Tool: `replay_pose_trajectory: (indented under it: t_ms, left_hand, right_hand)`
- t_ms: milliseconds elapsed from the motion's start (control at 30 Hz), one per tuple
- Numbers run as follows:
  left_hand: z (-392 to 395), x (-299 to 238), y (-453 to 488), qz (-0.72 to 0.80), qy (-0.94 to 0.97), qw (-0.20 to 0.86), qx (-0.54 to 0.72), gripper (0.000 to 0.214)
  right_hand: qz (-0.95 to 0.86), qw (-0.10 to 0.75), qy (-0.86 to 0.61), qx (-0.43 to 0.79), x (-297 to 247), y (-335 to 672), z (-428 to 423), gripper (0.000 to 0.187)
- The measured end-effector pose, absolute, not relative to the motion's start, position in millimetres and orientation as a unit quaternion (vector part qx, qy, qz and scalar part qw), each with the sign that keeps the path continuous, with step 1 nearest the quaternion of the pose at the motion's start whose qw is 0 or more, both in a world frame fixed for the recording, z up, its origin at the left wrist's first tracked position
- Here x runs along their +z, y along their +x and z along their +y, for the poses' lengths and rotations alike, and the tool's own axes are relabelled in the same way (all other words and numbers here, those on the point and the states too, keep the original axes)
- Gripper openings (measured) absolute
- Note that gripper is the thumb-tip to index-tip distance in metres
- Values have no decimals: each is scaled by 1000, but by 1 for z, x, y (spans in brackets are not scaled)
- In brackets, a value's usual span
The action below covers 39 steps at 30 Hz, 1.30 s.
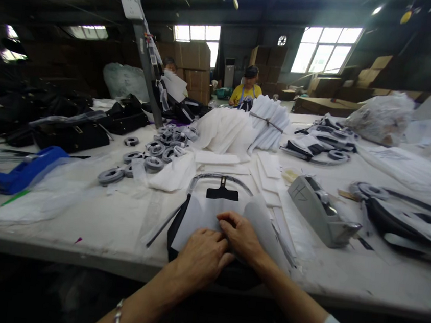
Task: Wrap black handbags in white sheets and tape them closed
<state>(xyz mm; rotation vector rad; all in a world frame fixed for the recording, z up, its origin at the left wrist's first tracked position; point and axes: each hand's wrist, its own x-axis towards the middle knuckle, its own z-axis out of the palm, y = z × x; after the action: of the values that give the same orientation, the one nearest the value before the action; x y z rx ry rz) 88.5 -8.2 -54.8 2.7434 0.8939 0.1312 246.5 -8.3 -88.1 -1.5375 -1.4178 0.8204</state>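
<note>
A black handbag [174, 229] lies at the table's front edge, with a white sheet [194, 216] spread over its front. Its black flap tab with a metal fitting [222, 193] shows above the sheet, and a wrapped handle [198, 177] arches behind. My left hand [204, 253] rests on the sheet with fingers curled in; whatever is under them is hidden. Close beside it, my right hand [241, 235] touches the sheet, its fingers loosely bent and slightly apart. The hands nearly meet over the middle of the bag.
A grey tape dispenser [320, 213] stands right, a blue one [27, 170] left. Several grey wrapped coils [153, 164] and stacked white foam sheets [224, 129] lie behind. Black bags [74, 134] pile up left. A person in yellow [246, 93] sits across the table.
</note>
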Motion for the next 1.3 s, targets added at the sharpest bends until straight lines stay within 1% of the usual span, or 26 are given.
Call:
replay_pose_trajectory:
  t_ms: [67, 133, 200, 300, 367, 433, 567, 633, 700, 767, 833, 933, 1033, 1133, 1200, 1300]
  left_hand:
    - [-10, -55, 91, 308, 943, 121, 44, 25]
    - [-11, -55, 92, 300, 944, 128, 50, 25]
    - [-12, -56, 90, 304, 941, 139, 59, 25]
    - [-12, -60, 87, 322, 932, 152, 75, 21]
    - [-15, -64, 83, 328, 927, 162, 90, 18]
    - [-20, -68, 79, 334, 920, 176, 105, 16]
    - [-27, -67, 67, 357, 895, 231, 135, 17]
    - [-21, -58, 65, 380, 885, 242, 121, 16]
    - [-5, -46, 69, 372, 903, 208, 62, 15]
    - [16, -35, 80, 330, 931, 157, 1, 17]
    - [36, -32, 95, 310, 942, 127, -12, 20]
    - [54, -44, 112, 345, 935, 85, 2, 24]
    - [55, -67, 111, 402, 914, 37, 31, 30]
    - [51, -83, 99, 422, 904, -2, 72, 25]
    - [51, -88, 95, 413, 904, -32, 104, 18]
    - [54, -92, 96, 402, 905, -51, 133, 13]
  right_hand:
    - [-577, 394, -630, 339, -76, 246, -10, 26]
    - [-619, 333, -638, 314, -57, 242, -10, 30]
    - [-697, 255, -625, 240, -37, 236, -8, 32]
    - [-779, 138, -598, 131, -23, 228, 1, 26]
    - [-786, 104, -600, 105, -31, 226, 8, 25]
    - [-789, 100, -599, 98, -50, 228, 13, 28]
    - [-816, 111, -555, 116, -92, 241, 15, 43]
    - [-826, 118, -534, 140, -101, 247, 15, 45]
    - [-832, 113, -519, 160, -102, 250, 15, 47]
    - [-836, 106, -514, 161, -101, 251, 16, 51]
    - [-843, 109, -506, 145, -100, 251, 17, 52]
    - [-840, 151, -505, 130, -102, 250, 17, 46]
    - [-805, 220, -534, 133, -102, 250, 17, 34]
    - [-752, 276, -588, 110, -100, 252, 16, 21]
    - [-731, 273, -622, 67, -99, 255, 17, 17]
    - [-737, 217, -640, -4, -100, 257, 18, 19]
